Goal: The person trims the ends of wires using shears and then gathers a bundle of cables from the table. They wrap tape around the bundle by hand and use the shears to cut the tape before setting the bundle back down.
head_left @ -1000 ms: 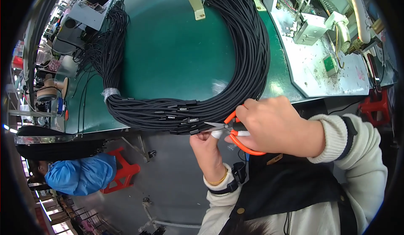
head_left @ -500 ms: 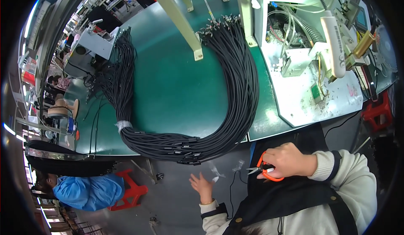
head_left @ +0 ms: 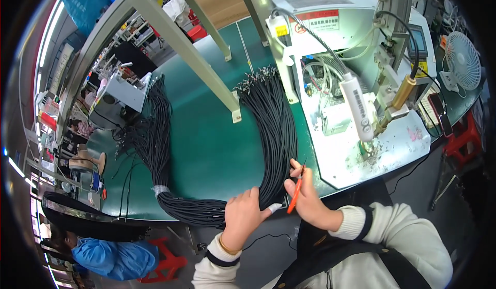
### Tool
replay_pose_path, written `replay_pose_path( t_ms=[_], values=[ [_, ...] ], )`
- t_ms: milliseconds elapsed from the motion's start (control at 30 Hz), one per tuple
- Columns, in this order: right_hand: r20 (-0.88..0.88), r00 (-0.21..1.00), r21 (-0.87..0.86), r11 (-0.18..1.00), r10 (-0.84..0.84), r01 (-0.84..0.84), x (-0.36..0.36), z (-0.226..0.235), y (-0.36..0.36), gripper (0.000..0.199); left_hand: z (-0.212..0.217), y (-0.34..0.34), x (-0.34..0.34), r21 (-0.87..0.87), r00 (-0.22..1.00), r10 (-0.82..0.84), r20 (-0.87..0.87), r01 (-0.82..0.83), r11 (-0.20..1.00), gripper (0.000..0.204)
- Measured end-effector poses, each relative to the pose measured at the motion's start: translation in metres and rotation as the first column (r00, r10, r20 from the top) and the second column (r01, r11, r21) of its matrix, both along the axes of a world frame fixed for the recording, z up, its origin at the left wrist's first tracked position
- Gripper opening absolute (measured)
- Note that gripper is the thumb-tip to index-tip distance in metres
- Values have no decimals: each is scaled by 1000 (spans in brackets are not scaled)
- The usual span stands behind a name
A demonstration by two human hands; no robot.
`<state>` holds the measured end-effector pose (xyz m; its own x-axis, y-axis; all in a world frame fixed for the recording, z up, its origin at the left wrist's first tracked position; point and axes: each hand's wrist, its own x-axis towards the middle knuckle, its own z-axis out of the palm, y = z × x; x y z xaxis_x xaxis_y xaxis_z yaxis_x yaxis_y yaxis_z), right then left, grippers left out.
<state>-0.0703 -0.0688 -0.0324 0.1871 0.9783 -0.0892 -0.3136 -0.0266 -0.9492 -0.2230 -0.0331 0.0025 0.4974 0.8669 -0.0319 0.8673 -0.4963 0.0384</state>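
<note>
A thick bundle of black cables (head_left: pixel 271 139) lies in a U on the green table, its front bend hanging by the near edge. Its right end shows bare silvery tips; a whitish wrap (head_left: pixel 161 189) binds the left part. My left hand (head_left: pixel 242 214) is closed over the front bend, with a white cover on its thumb. My right hand (head_left: pixel 311 201) holds orange-handled scissors (head_left: pixel 295 195) beside the right leg of the bundle. The blades point away from me, partly hidden by the fingers.
A bench machine (head_left: pixel 341 113) with a white base plate stands at the right, a small fan (head_left: pixel 461 56) beyond it. Metal posts (head_left: pixel 191 56) rise from the green table (head_left: pixel 206 160). A person in blue (head_left: pixel 113 258) sits at lower left near a red stool (head_left: pixel 168 260).
My left hand has moved from below the table edge onto the cables. My right hand has carried the scissors up and left to the bundle. The view has shifted.
</note>
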Motion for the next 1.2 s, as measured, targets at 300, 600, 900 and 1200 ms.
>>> replay_pose_path(
  t_ms=[300, 600, 900, 1200],
  values=[
    [-238, 957, 80, 978, -168, 192, -3, 3, 58, 51, -24, 68, 44, 297, 963, -19, 269, -64, 953, 35],
    [512, 781, 306, 774, 357, -554, 63, -20, -27, 29, -9, 94, 33, -604, -8, 621, 784, 218, 766, 15],
    [491, 742, 197, 771, 457, -606, 64, -4, -30, 27, 48, 93, 18, -667, 255, 772, 582, 693, 273, 20],
    [690, 690, 494, 839, -217, -229, -14, -4, 61, 25, 69, 37, -4, -54, -455, 660, 598, 798, 600, 18]
  ],
)
